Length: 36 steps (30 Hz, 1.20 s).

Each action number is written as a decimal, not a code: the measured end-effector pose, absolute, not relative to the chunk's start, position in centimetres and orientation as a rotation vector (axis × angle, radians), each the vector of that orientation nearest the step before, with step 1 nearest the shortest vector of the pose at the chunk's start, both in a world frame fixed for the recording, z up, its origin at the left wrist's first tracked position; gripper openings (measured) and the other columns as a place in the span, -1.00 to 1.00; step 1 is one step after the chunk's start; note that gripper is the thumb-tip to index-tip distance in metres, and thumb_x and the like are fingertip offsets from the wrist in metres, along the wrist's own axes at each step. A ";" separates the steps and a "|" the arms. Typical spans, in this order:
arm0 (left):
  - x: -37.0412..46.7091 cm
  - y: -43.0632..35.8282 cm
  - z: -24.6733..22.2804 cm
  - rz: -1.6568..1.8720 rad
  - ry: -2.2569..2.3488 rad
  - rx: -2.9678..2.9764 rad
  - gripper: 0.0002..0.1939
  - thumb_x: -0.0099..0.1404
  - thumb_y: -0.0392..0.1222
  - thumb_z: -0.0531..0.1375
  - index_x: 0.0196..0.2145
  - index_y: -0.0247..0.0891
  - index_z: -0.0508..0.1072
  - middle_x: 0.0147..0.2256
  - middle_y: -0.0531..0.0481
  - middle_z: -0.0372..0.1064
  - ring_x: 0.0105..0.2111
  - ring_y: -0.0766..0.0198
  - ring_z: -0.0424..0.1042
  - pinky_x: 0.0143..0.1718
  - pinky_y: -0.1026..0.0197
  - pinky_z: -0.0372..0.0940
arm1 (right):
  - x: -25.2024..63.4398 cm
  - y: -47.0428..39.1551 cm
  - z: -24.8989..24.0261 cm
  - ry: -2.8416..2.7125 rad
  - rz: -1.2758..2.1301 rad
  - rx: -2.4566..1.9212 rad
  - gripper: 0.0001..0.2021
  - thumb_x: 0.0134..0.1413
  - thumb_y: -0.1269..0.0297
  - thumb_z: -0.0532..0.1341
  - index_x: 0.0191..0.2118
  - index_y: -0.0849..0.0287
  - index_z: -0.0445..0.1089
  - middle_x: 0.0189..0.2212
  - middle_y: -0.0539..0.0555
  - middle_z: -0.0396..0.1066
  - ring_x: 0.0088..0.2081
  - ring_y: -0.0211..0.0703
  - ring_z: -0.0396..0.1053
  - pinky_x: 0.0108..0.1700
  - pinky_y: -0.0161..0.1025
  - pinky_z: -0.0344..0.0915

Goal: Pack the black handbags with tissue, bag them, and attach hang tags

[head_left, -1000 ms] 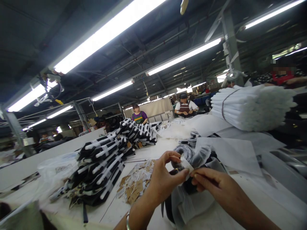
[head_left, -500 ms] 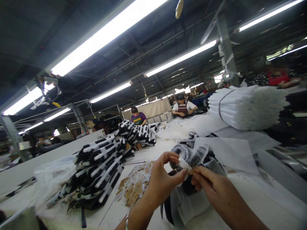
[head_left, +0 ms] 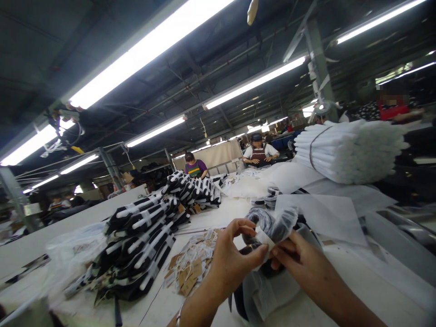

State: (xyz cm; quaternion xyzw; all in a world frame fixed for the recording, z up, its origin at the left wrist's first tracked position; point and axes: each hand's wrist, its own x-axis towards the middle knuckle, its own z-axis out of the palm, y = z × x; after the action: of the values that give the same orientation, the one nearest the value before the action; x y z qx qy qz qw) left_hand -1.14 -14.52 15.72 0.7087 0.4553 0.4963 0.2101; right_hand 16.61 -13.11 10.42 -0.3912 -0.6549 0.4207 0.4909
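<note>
The left hand (head_left: 231, 254) pinches a short white strip (head_left: 265, 238) against a grey coil in clear plastic wrap (head_left: 288, 222); the right hand (head_left: 304, 259) is closed at its right end, its exact hold hidden. The strip lies across the coil, its fastening unclear. Brown cardboard tags (head_left: 190, 272) crowd the left; a narrow stretch of white surface (head_left: 204, 221) shows beyond them.
</note>
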 end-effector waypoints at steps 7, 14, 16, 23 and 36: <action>-1.2 -13.9 15.4 1.349 1.189 1.827 -0.62 0.06 -0.23 0.38 -0.14 -0.21 0.43 -0.26 0.00 0.45 -0.21 0.21 0.47 -0.20 0.23 0.33 | 15.8 -12.3 11.3 -1.614 0.796 -1.028 -0.85 0.11 0.14 0.11 -0.33 0.08 0.30 -0.52 0.00 0.51 -0.43 -0.04 0.49 -0.33 -0.17 0.34; -0.8 -14.5 15.8 1.364 1.289 1.865 -0.58 0.06 -0.23 0.39 -0.11 -0.18 0.43 -0.26 0.00 0.48 -0.19 0.19 0.49 -0.19 0.23 0.34 | 16.0 -12.0 10.9 -1.566 0.832 -0.955 -0.87 0.00 0.23 0.17 -0.47 0.10 0.43 -0.50 0.05 0.51 -0.38 -0.02 0.48 -0.26 -0.15 0.40; -1.0 -14.5 16.0 1.390 1.290 1.840 -0.59 0.07 -0.22 0.38 -0.10 -0.18 0.42 -0.26 0.00 0.48 -0.20 0.18 0.49 -0.20 0.22 0.34 | 16.3 -12.8 10.9 -1.447 1.048 -0.814 -0.82 0.04 0.15 0.26 -0.28 0.12 0.50 -0.29 0.10 0.56 -0.18 0.03 0.51 -0.04 -0.10 0.42; -0.6 -15.2 15.6 1.379 1.293 1.817 -0.39 0.11 -0.13 0.40 0.10 -0.11 0.34 -0.20 -0.01 0.49 -0.18 0.18 0.51 -0.16 0.21 0.37 | 16.3 -14.7 12.3 -1.243 1.391 -0.653 -0.63 0.10 -0.07 0.31 -0.12 0.10 0.50 -0.07 0.14 0.50 -0.02 0.02 0.45 0.10 -0.04 0.38; -0.7 -17.8 15.8 1.548 1.143 3.032 -0.45 0.38 -0.30 0.15 0.30 -0.21 0.20 0.25 -0.11 0.29 0.28 0.12 0.23 0.37 -0.05 0.03 | 15.0 -14.2 12.8 -1.129 1.252 -0.660 -0.68 0.01 -0.05 0.37 -0.29 0.11 0.45 -0.28 0.06 0.52 -0.14 0.01 0.48 -0.01 -0.11 0.42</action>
State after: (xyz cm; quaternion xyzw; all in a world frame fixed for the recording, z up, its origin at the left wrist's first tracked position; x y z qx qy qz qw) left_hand -0.69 -17.80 15.83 0.8231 0.3104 0.4202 -0.2227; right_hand 14.96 -14.16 12.82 -0.2869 -0.4903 0.5439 0.6176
